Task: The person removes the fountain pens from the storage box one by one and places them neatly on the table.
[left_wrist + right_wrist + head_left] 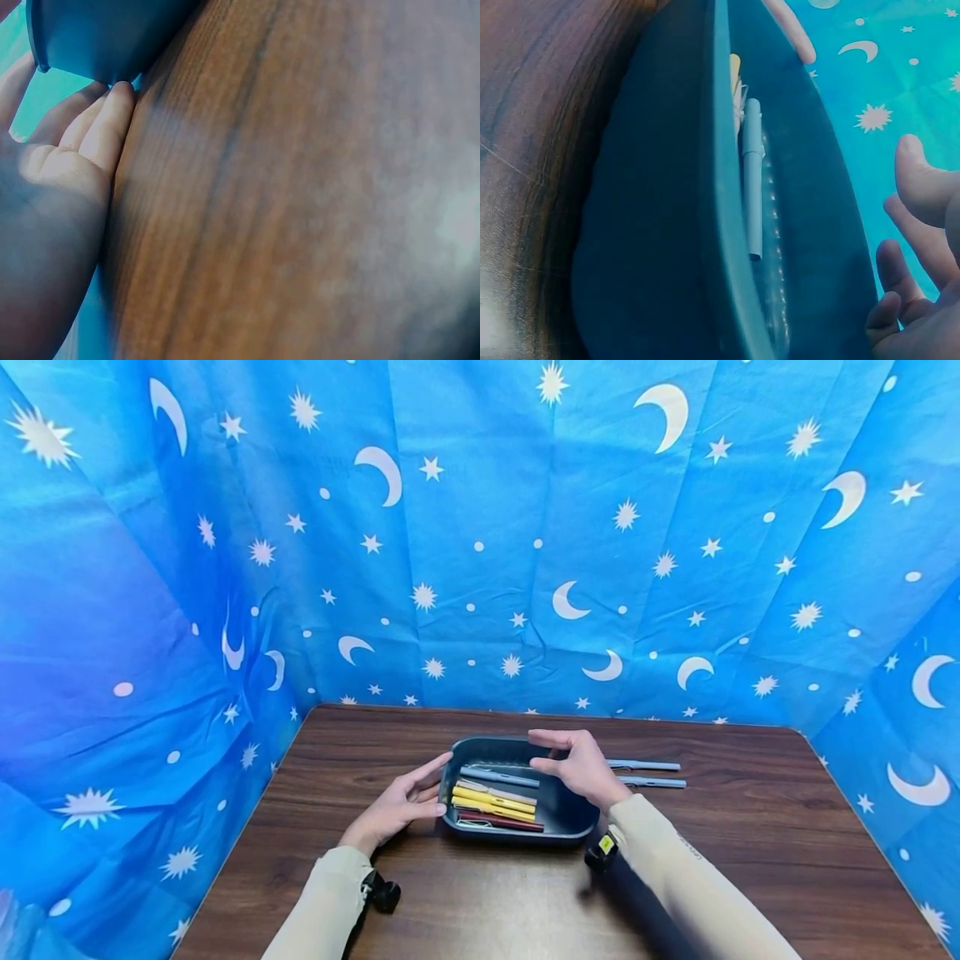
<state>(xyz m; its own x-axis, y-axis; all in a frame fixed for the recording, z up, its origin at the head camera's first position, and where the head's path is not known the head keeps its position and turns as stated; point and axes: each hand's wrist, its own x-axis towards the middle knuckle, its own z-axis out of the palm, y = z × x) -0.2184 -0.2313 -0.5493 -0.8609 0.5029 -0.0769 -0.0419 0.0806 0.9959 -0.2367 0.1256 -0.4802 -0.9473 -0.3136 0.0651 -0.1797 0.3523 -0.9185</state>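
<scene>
A dark blue-grey tray (pixel 562 839) sits on the table with several pens lying in its left half. Among them are a blue-grey pen (pixel 498 776), a pale pinkish pen (pixel 517 796), yellow pens (pixel 493 807) and a dark red pen (pixel 510 823). My left hand (pixel 393 810) rests against the tray's left end, fingers extended; in the left wrist view its fingertips are at the tray's underside edge. Over the tray's right end is my right hand (pixel 577 768), thumb and fingers apart, holding nothing. In the right wrist view a light blue pen (pixel 753 180) lies inside the tray.
Two light blue pens (pixel 652 782) lie on the wooden table (pixel 750 827) right of the tray, partly hidden behind my right hand. A blue curtain (pixel 487 568) with moons and stars hangs behind the table and along its sides.
</scene>
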